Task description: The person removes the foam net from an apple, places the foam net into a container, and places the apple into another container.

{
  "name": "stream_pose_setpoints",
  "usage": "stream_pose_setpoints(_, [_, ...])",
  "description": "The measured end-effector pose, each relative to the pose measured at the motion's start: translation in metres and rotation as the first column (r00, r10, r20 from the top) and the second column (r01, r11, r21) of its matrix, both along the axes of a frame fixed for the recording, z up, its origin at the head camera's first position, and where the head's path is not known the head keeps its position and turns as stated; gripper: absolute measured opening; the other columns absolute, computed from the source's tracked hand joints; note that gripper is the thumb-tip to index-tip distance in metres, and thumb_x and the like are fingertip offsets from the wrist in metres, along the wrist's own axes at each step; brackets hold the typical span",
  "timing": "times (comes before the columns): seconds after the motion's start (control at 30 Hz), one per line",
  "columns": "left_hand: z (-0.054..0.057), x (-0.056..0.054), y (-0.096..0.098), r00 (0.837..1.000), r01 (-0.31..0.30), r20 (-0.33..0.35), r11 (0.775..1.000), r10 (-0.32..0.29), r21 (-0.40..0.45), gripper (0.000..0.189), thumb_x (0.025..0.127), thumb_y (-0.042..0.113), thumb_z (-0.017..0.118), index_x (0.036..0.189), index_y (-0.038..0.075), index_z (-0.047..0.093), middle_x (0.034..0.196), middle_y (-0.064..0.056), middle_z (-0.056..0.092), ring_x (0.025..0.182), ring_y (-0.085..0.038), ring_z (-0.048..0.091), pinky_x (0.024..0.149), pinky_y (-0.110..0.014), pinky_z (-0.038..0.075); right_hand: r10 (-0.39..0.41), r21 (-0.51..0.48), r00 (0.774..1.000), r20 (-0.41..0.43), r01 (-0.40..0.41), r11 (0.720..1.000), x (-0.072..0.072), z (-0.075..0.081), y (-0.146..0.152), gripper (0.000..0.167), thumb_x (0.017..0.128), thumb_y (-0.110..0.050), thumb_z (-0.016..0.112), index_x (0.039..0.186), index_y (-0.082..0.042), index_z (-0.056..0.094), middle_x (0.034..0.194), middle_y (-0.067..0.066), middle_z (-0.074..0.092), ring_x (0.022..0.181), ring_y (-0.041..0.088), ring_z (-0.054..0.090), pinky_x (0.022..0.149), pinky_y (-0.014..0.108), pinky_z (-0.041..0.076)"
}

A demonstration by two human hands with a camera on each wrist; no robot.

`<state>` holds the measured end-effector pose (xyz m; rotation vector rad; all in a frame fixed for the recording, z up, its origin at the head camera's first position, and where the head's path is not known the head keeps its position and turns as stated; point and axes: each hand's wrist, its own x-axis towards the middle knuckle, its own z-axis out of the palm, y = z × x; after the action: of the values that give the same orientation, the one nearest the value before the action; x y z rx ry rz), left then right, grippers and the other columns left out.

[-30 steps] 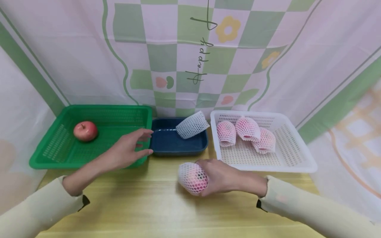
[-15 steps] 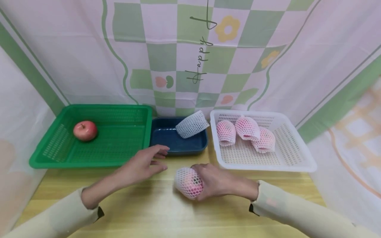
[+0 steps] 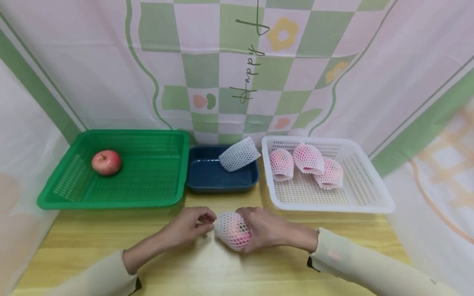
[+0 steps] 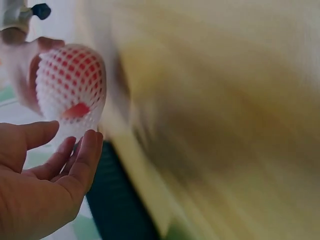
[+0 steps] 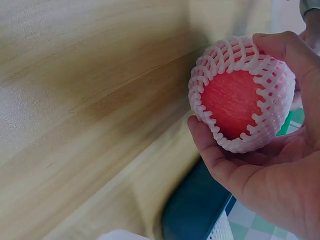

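My right hand (image 3: 264,228) grips an apple (image 5: 232,102) in a white foam net (image 3: 226,226), just over the front middle of the table. Red skin shows through the mesh and at the net's open end in the right wrist view. My left hand (image 3: 190,226) is at the other end of the net, its thumb and bent fingers apart in the left wrist view. Whether its fingertips touch the net I cannot tell. Another foam net (image 3: 240,155), with no fruit visible in it, leans in the dark blue tray (image 3: 222,190) behind.
A green basket (image 3: 111,204) on the left holds one bare apple (image 3: 106,162). On the right, a white basket (image 3: 333,207) holds three netted fruits (image 3: 308,158). Behind them hangs a patterned cloth (image 3: 200,70). All stand on a wooden table (image 3: 222,273).
My left hand has come from the green basket's edge toward me and right, up to the netted apple. The right hand, still gripping it, has shifted slightly left and nearer.
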<state>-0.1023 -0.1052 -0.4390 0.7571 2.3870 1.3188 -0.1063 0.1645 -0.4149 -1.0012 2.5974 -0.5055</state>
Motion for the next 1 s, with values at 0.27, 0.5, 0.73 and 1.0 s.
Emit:
stream_pose_setpoints(0.27, [-0.018,0.004,0.008,0.996,-0.029,0.09,0.991,0.018,0.127,0.018,0.096,-0.002,0.071,0.113,-0.004,0.073,0.105,-0.015,0.077,0.088,-0.016,0.072,0.077,-0.023,0.061,0.006,0.003,1.0,0.006,-0.006,1.0,0.0,-0.002,-0.001,0.082,0.064,-0.033,0.097,0.131,0.0,0.062,0.11,0.009,0.072,0.093,0.018,0.069,0.082,0.024,0.056])
stream_pose_setpoints(0.5, [-0.027,0.006,0.013,0.982,-0.084,0.187,0.97,0.041,0.228,0.032,0.087,-0.007,0.077,0.119,-0.011,0.071,0.106,-0.021,0.076,0.093,-0.022,0.075,0.081,-0.025,0.063,0.032,-0.02,0.999,0.021,-0.032,0.999,0.0,-0.003,0.0,0.077,0.064,-0.033,0.096,0.127,-0.003,0.063,0.104,0.004,0.071,0.088,0.01,0.065,0.076,0.021,0.055])
stream_pose_setpoints(0.73, [-0.027,0.006,0.019,0.967,-0.082,0.253,0.972,0.024,0.221,0.053,0.08,-0.009,0.083,0.128,-0.016,0.063,0.121,-0.027,0.071,0.108,-0.035,0.073,0.089,-0.027,0.062,0.049,-0.039,0.999,0.023,-0.048,0.998,-0.001,-0.002,-0.002,0.068,0.066,-0.035,0.096,0.121,-0.008,0.064,0.099,-0.002,0.069,0.084,0.006,0.062,0.073,0.02,0.054])
stream_pose_setpoints(1.0, [-0.027,0.008,0.026,0.946,-0.069,0.324,0.96,-0.024,0.273,0.066,0.077,-0.015,0.079,0.139,-0.013,0.056,0.129,-0.024,0.065,0.12,-0.042,0.068,0.092,-0.029,0.061,0.052,-0.068,0.998,0.024,-0.05,0.996,-0.001,-0.001,-0.004,0.063,0.066,-0.034,0.096,0.114,-0.011,0.064,0.093,-0.006,0.066,0.079,0.003,0.059,0.068,0.018,0.053])
